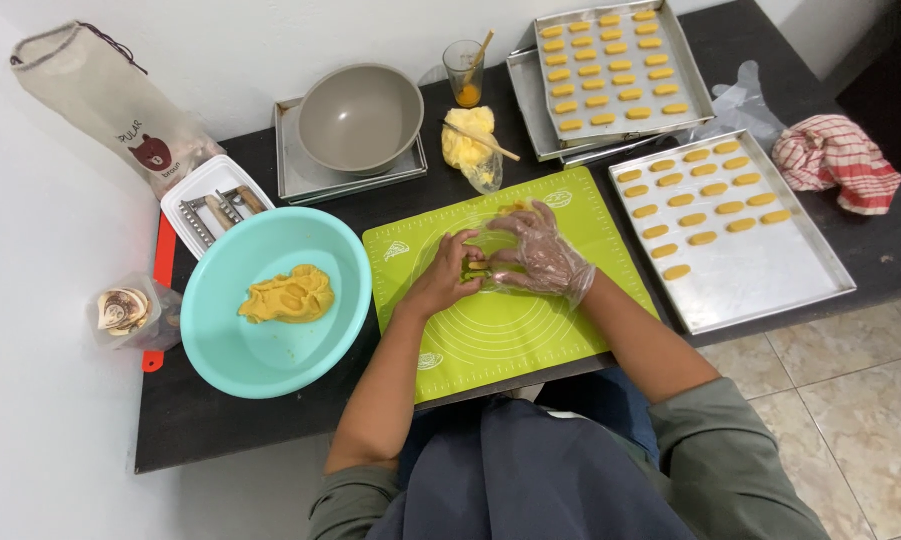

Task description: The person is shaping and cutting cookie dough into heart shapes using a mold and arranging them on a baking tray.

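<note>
Both my hands meet over the middle of the lime-green silicone rolling mat point(510, 330) with printed circles, which I take as the landmark. My bare left hand point(448, 275) and my right hand point(542, 258), which wears a thin clear plastic glove, close their fingers point(467, 243) from both sides on one small yellow-orange piece of dough point(477, 266) lying on the mat; the fingers are curled and pinching it, not clenched hard. I judge the piece light, soft and easily dented, somewhat greasy, so it should be held lightly by its long sides with the fingertips, never squeezed at the middle. Left of the mat stands a round turquoise plastic basin point(220, 345) with a flat lump of the same yellow dough point(288, 295) in it. Behind the mat, a grey matte bowl point(360, 115) rests on a square metal tray, and beside it lies a crumpled clear bag of pale yellow filling point(470, 140) with a wooden stick, next to a small glass with orange liquid point(464, 72). Right of the mat lies a shallow rectangular aluminium baking tray point(770, 275), its far half carrying rows of small oblong dough pieces; a second such tray point(620, 85), full, sits behind the mat to the right. A red-and-white checked cloth point(835, 160) lies beyond the near tray on the dark surface point(230, 425).
</note>
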